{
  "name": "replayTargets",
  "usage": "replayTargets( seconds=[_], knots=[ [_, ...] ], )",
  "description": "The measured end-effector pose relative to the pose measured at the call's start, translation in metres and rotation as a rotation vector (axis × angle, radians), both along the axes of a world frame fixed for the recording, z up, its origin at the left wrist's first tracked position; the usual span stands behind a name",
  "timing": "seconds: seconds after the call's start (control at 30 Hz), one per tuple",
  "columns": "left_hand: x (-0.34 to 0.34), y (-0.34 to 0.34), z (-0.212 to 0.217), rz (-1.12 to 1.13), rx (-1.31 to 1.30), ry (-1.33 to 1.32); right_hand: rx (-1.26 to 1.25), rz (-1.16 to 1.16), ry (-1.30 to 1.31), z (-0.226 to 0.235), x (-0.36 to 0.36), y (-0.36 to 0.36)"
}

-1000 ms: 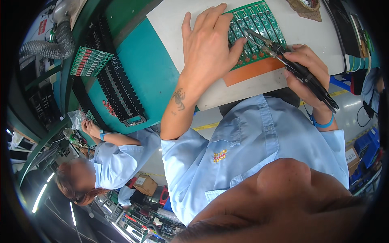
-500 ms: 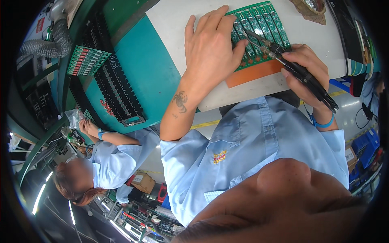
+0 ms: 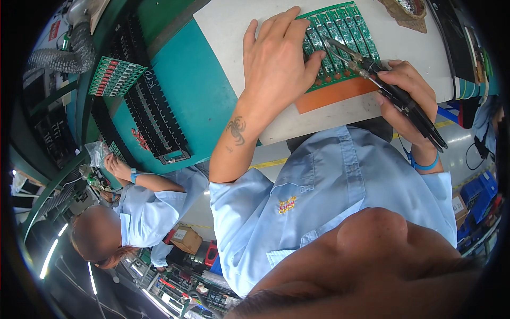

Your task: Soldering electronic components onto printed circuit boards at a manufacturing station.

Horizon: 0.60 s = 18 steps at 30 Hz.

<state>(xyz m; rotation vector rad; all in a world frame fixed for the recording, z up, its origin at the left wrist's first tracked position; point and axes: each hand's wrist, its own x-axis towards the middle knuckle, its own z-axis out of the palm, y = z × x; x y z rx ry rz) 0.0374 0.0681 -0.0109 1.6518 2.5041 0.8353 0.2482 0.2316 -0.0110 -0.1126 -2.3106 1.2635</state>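
A green circuit board panel [image 3: 348, 29], divided into several narrow strips, lies on the white work surface [image 3: 228, 40]. My left hand [image 3: 279, 56] rests over its left side with fingers spread and the thumb reaching onto the strips; the fingertips are partly hidden. In my right hand [image 3: 411, 90] is a black soldering iron [image 3: 401, 99] with a thin metal feed tube beside its tip. The tip points left over the middle of the panel; whether it touches cannot be made out. An orange sheet [image 3: 340, 94] shows beneath the panel's near edge.
To the left, black slotted racks [image 3: 154, 114] stand on a teal mat [image 3: 199, 69], with another green board panel [image 3: 114, 77] upright beside them. A brown holder [image 3: 406, 16] sits at the far right. A co-worker [image 3: 154, 212] in light blue handles a clear bag at left.
My right hand and the soldering iron have shifted slightly to the right, and the tip has moved the same way over the panel. My left hand stays in place.
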Motion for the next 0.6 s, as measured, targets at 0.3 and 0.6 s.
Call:
replayTargets(
  seconds=[0.3,0.6],
  knots=[
    [-0.002,0.002,0.014,-0.023,-0.207,-0.089,0.014,0.001,0.009,0.002,0.007,-0.002],
    [-0.007,-0.005,0.027,-0.027,-0.197,-0.059,0.021,0.016,0.003,0.001,-0.002,-0.008]
  ],
)
